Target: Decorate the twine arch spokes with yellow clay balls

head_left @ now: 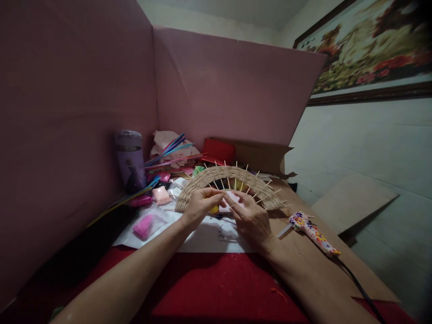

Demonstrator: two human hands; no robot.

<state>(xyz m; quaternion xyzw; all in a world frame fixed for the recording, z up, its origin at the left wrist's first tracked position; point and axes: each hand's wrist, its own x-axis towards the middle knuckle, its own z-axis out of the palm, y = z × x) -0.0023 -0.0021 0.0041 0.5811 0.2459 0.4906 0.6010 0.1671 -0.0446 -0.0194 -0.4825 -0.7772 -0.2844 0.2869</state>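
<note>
A half-round woven fan piece [229,176] of tan straw with thin wooden sticks poking out of its rim stands in front of me on the table. My left hand [200,204] is closed in a pinch at the fan's centre, where the sticks meet. My right hand [251,218] rests beside it, fingers curled against the sticks and a small pink piece [227,206]. Something yellow [214,209] shows under my left fingers.
A flowered glue gun [312,231] with a black cord lies at the right. A purple bottle [130,158], coloured sticks [170,153], pink clay packets [144,225], a red box [218,150] and scissors [223,234] on white paper crowd the back. Pink boards [219,85] wall the table.
</note>
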